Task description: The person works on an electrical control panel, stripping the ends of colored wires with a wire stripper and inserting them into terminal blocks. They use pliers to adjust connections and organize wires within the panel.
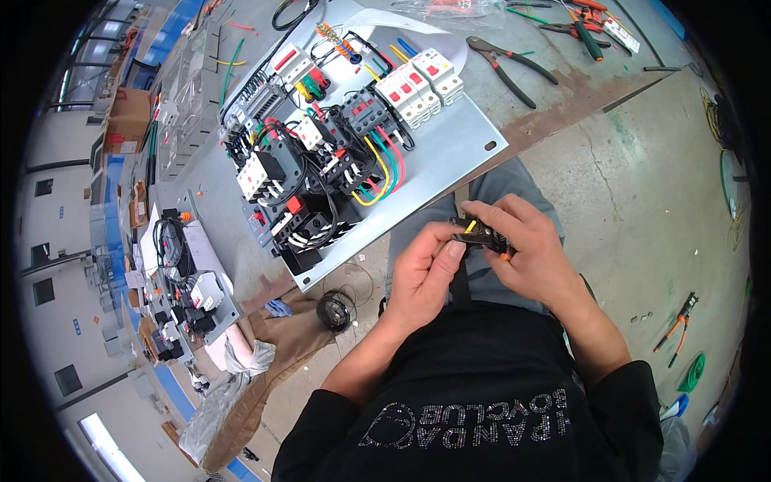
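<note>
Over my lap, my right hand (522, 245) is closed round a dark hand tool (484, 235) with a bit of orange at its handle end; it looks like a crimping tool. My left hand (427, 269) is closed too, thumb and forefinger pressed at the tool's head. A short yellow piece (471, 227) shows at the jaws; whether it is wire or a sleeve, I cannot tell. Just beyond my hands lies a metal mounting plate (450, 153) bearing contactors (365, 112), white circuit breakers (414, 92) and bundled black wires. Yellow, green and red wires (384, 173) loop off one contactor.
Pliers (510, 68) with dark red handles lie on the bench right of the plate, with more hand tools (586, 32) beyond. A second wired plate (197, 297) stands at left. On the floor are an orange-handled tool (677, 329), a green coil (692, 372) and a black wire coil (335, 311).
</note>
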The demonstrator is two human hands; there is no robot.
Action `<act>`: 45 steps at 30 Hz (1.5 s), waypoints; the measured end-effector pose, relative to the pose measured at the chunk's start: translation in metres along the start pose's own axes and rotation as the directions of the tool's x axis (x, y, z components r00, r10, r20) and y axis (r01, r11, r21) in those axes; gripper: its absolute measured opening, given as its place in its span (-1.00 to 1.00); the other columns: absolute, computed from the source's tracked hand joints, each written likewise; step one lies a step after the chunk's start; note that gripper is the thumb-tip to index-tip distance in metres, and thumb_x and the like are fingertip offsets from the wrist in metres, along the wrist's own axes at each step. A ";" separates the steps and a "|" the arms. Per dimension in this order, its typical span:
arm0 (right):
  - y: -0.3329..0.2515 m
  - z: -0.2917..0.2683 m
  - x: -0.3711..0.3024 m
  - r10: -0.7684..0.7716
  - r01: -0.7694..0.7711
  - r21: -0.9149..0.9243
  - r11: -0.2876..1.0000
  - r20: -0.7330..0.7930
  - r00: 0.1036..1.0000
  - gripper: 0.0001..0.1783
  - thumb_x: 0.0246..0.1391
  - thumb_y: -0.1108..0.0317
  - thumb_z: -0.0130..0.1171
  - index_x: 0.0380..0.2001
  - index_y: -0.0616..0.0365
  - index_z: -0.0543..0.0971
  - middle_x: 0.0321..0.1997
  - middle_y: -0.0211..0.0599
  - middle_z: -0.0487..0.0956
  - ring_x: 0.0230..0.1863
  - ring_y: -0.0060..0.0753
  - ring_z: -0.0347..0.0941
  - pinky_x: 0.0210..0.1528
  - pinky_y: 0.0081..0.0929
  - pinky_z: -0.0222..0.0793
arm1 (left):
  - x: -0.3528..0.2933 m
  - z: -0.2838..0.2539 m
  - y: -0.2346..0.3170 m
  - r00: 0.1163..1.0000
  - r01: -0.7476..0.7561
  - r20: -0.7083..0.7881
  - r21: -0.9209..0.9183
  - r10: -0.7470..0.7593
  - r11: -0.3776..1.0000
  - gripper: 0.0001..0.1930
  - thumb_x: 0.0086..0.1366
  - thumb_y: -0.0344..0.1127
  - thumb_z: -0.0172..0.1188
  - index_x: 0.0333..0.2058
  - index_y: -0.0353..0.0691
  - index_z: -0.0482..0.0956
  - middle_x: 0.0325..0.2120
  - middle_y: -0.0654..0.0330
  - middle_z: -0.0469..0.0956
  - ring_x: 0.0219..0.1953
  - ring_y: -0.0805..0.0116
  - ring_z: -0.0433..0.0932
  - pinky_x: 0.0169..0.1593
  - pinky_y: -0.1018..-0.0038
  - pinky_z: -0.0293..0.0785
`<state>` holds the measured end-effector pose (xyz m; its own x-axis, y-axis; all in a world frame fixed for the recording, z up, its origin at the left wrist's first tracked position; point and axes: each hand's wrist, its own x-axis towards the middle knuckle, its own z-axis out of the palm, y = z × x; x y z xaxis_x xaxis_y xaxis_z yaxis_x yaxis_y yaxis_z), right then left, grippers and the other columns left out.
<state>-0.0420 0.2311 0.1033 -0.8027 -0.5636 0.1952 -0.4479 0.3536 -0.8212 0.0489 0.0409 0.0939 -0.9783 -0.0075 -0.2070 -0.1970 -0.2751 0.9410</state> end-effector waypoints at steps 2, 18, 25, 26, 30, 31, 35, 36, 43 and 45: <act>0.001 0.001 -0.001 -0.006 0.006 0.020 1.000 -0.013 1.000 -0.27 -0.19 0.66 0.33 0.18 0.09 0.64 -0.30 -0.19 0.48 -0.34 -0.10 0.50 -0.31 -0.27 0.44 | 0.000 0.000 -0.002 1.000 -0.025 -0.014 0.052 0.026 0.998 -0.81 0.63 -0.32 0.10 0.04 -0.29 0.56 -0.39 0.49 0.39 -0.33 0.71 0.26 -0.23 0.68 0.24; 0.011 0.004 -0.003 -0.039 0.035 -0.098 0.995 -0.037 0.999 -0.41 -0.15 0.62 0.37 0.06 0.04 0.68 -0.41 -0.25 0.47 -0.43 -0.13 0.51 -0.39 -0.24 0.46 | 0.001 0.005 0.003 0.999 0.048 0.011 0.019 -0.048 0.999 -0.81 0.65 -0.26 0.06 -0.04 -0.26 0.52 -0.49 0.51 0.31 -0.50 0.73 0.19 -0.42 0.67 0.12; 0.058 -0.034 0.022 0.657 -0.059 0.965 0.256 -0.129 0.743 -0.65 0.40 0.24 0.20 0.13 0.18 0.51 -0.29 -0.42 0.58 -0.37 -0.49 0.53 -0.31 -0.42 0.51 | 0.002 0.010 0.006 0.988 0.086 0.138 -0.162 -0.064 0.983 -0.77 0.66 -0.24 -0.02 -0.04 -0.30 0.46 -0.60 0.43 0.20 -0.63 0.64 0.07 -0.54 0.61 0.06; 0.059 -0.039 0.017 0.577 -0.108 0.949 0.297 -0.088 0.812 -0.65 0.36 0.23 0.25 0.09 0.19 0.56 -0.27 -0.38 0.58 -0.32 -0.54 0.53 -0.24 -0.48 0.49 | 0.001 0.008 0.000 0.990 0.102 0.119 -0.200 -0.079 0.974 -0.77 0.67 -0.23 -0.02 -0.04 -0.30 0.46 -0.61 0.43 0.19 -0.63 0.63 0.06 -0.55 0.60 0.06; 0.022 -0.031 0.005 0.447 -0.426 0.705 0.566 0.171 0.878 -0.71 0.29 0.33 0.36 0.02 0.15 0.65 -0.25 -0.47 0.57 -0.19 -0.68 0.49 -0.16 -0.60 0.42 | 0.007 0.005 -0.006 0.994 0.111 0.062 -0.387 -0.094 0.915 -0.77 0.67 -0.21 0.00 -0.02 -0.26 0.51 -0.61 0.46 0.16 -0.63 0.69 0.05 -0.56 0.62 0.01; 0.019 -0.019 -0.001 0.454 -0.421 0.693 0.585 0.151 0.878 -0.68 0.25 0.39 0.39 0.05 0.15 0.64 -0.25 -0.52 0.54 -0.20 -0.72 0.44 -0.15 -0.64 0.39 | 0.010 0.006 -0.005 0.992 0.125 0.056 -0.392 -0.112 0.911 -0.76 0.67 -0.21 0.00 -0.03 -0.26 0.51 -0.62 0.46 0.13 -0.63 0.67 0.03 -0.57 0.62 0.01; 0.012 0.002 -0.008 0.237 -0.227 0.572 0.788 0.059 0.970 -0.64 0.23 0.41 0.40 0.09 0.18 0.63 -0.22 -0.47 0.60 -0.22 -0.63 0.47 -0.17 -0.56 0.41 | 0.013 0.007 0.004 0.984 0.171 0.039 -0.476 -0.174 0.863 -0.77 0.66 -0.21 0.02 -0.04 -0.25 0.55 -0.63 0.47 0.09 -0.64 0.67 0.02 -0.58 0.63 0.01; 0.010 0.008 -0.008 0.190 -0.169 0.545 0.821 0.019 0.982 -0.63 0.23 0.41 0.40 0.09 0.19 0.64 -0.21 -0.45 0.61 -0.22 -0.60 0.48 -0.18 -0.54 0.42 | 0.013 0.007 0.004 0.981 0.188 0.053 -0.512 -0.187 0.838 -0.77 0.65 -0.22 0.04 -0.04 -0.24 0.57 -0.62 0.49 0.10 -0.64 0.69 0.02 -0.58 0.64 0.00; 0.004 0.013 0.003 -0.023 0.020 0.323 0.946 0.005 1.000 -0.45 0.08 0.41 0.49 0.17 0.16 0.64 -0.24 -0.29 0.61 -0.27 -0.36 0.54 -0.18 -0.45 0.45 | 0.016 -0.001 -0.004 0.962 0.241 0.045 -0.599 -0.268 0.763 -0.79 0.62 -0.25 0.08 -0.07 -0.23 0.61 -0.64 0.51 0.13 -0.65 0.71 0.03 -0.58 0.65 0.01; 0.004 0.015 0.002 -0.026 0.022 0.325 0.945 0.008 1.000 -0.50 0.13 0.39 0.45 0.16 0.15 0.63 -0.21 -0.25 0.63 -0.28 -0.31 0.56 -0.21 -0.40 0.46 | 0.017 0.001 -0.001 0.962 0.241 0.040 -0.593 -0.271 0.768 -0.81 0.61 -0.26 0.09 -0.11 -0.21 0.61 -0.64 0.51 0.15 -0.64 0.71 0.03 -0.58 0.66 0.01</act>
<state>-0.0399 0.2202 0.0925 -0.7873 -0.5790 0.2121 -0.3132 0.0793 -0.9464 0.0327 0.0423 0.0900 -0.8901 0.1063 -0.4432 -0.3494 -0.7836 0.5138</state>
